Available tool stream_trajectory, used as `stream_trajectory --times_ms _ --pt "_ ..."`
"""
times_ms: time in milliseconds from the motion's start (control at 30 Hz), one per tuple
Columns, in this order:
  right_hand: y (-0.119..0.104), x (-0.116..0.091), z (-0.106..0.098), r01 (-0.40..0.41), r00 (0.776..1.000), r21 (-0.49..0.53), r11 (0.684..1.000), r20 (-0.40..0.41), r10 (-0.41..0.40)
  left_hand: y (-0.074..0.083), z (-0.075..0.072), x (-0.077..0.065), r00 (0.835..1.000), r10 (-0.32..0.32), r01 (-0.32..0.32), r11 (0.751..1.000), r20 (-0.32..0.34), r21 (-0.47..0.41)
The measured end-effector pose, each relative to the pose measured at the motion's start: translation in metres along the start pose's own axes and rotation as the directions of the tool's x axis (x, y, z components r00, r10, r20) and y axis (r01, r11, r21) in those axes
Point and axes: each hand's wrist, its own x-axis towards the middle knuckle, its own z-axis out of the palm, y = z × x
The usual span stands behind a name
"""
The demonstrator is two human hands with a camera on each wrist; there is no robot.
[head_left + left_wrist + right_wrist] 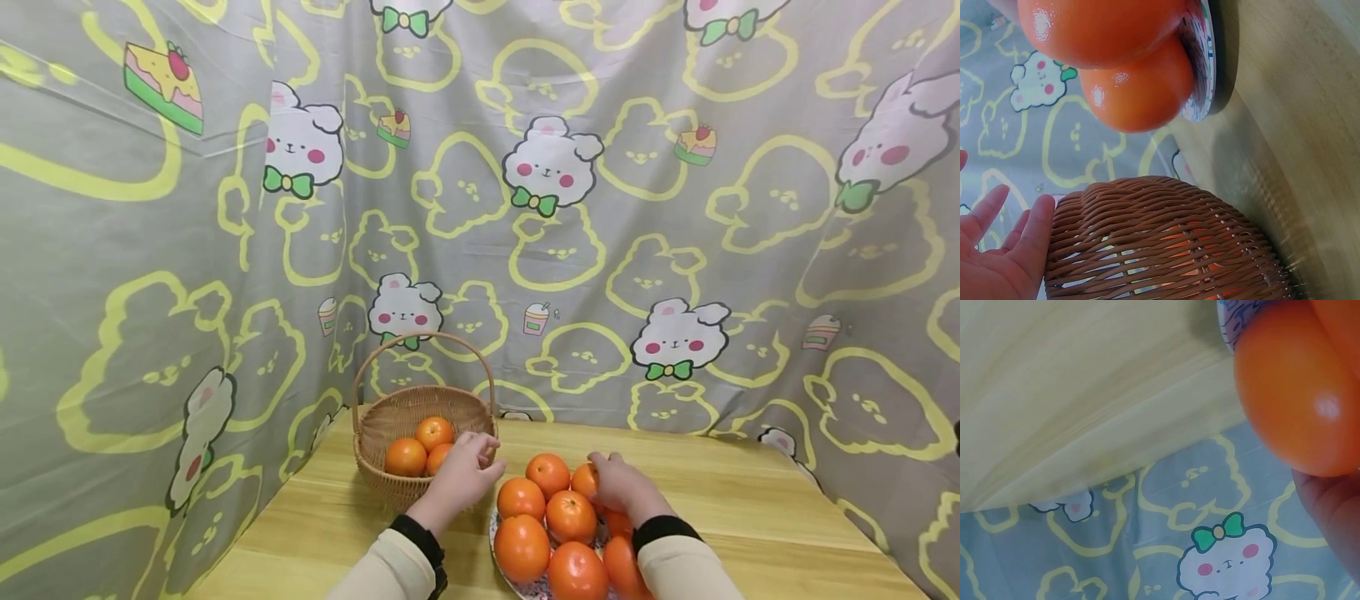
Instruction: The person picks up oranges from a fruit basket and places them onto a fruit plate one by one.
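A brown wicker basket (423, 404) with a tall handle holds several oranges (406, 457). At the basket's right rim is my left hand (467, 471), empty, with its fingers loosely spread; the left wrist view shows this hand (1007, 250) beside the woven wall. More oranges (572, 517) are heaped on a patterned plate (498, 560). My right hand (626, 486) curls its fingers over an orange (584, 480) at the back right of the heap. In the right wrist view a finger (1329, 494) touches the side of an orange (1297, 394), and the thumb is hidden.
Basket and plate stand side by side on a light wooden table (735, 492). A grey curtain (465, 242) with rabbit prints and yellow outlines hangs behind the table and along its left side.
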Motion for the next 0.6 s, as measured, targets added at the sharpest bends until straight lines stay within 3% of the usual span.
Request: stream_trajectory --times_ms 300,600 --pt "0.000 -0.003 -0.002 -0.011 1.000 0.029 1.000 0.006 0.010 0.004 -0.009 0.004 0.999 -0.007 0.008 1.000 -0.044 0.023" --pt "-0.017 -0.009 -0.010 0.035 0.999 -0.080 0.996 -0.032 -0.038 -0.010 -0.028 0.014 0.995 -0.044 0.051 0.995 -0.086 0.083"
